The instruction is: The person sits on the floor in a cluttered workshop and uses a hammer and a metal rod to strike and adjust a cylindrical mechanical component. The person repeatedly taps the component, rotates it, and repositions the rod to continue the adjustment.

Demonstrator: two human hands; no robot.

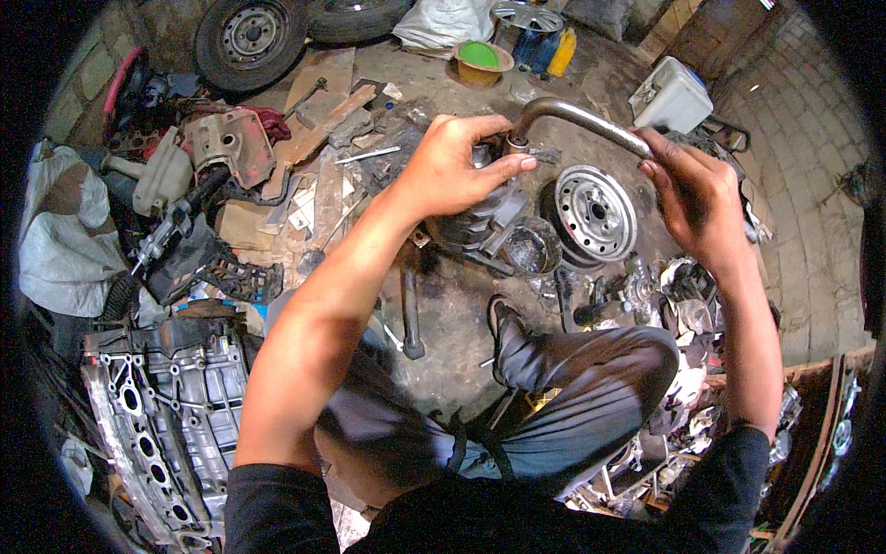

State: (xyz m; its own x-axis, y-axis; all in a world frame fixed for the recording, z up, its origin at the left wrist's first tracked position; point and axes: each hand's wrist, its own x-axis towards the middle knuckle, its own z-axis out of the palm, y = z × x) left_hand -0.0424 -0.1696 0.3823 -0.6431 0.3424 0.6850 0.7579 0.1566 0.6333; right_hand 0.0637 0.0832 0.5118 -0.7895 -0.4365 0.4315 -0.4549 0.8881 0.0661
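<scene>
A bent steel L-shaped socket wrench (581, 113) curves between my two hands. My right hand (697, 189) is closed round its far right end. My left hand (461, 166) is closed at its socket end, with thumb and forefinger on either side. Just under my left hand sits a dark, greasy metal assembly (466, 229) with ribbed sides, partly hidden by the hand and wrist. Whether the socket is seated on a part there, I cannot tell.
A silver wheel rim (595, 214) and a round tin of dark liquid (532, 247) stand beside the assembly. A hammer-like tool (412, 314) lies near my legs. An engine block (175, 397) is at left, tyres (249, 42) at the back, and a white container (672, 95) at back right.
</scene>
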